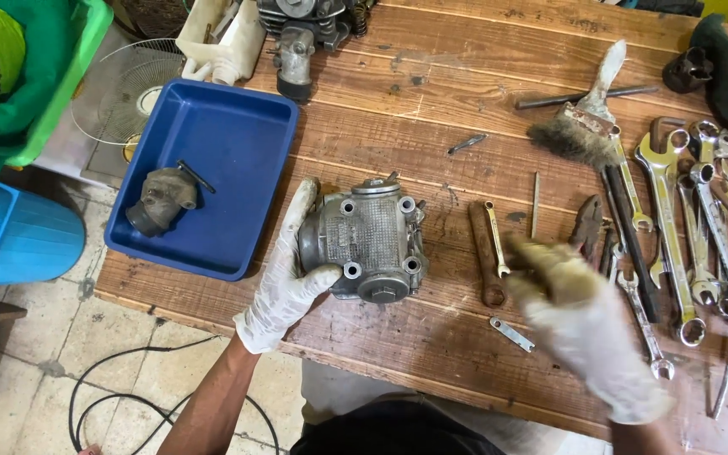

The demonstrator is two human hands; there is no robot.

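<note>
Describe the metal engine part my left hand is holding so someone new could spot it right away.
Start at the wooden workbench and find the blue tray on its left side. Just right of the tray, the gloved left hand grips a grey finned engine casting. Unlike the slim wrenches farther right, it is bulky, with round bolt holes.

Both gloved, the left hand [284,274] curls with fingers spread and thumb turned inward, bare forearm angling up from below, while the right hand [579,324] hovers open, blurred, fingers pointing up-left.
</note>
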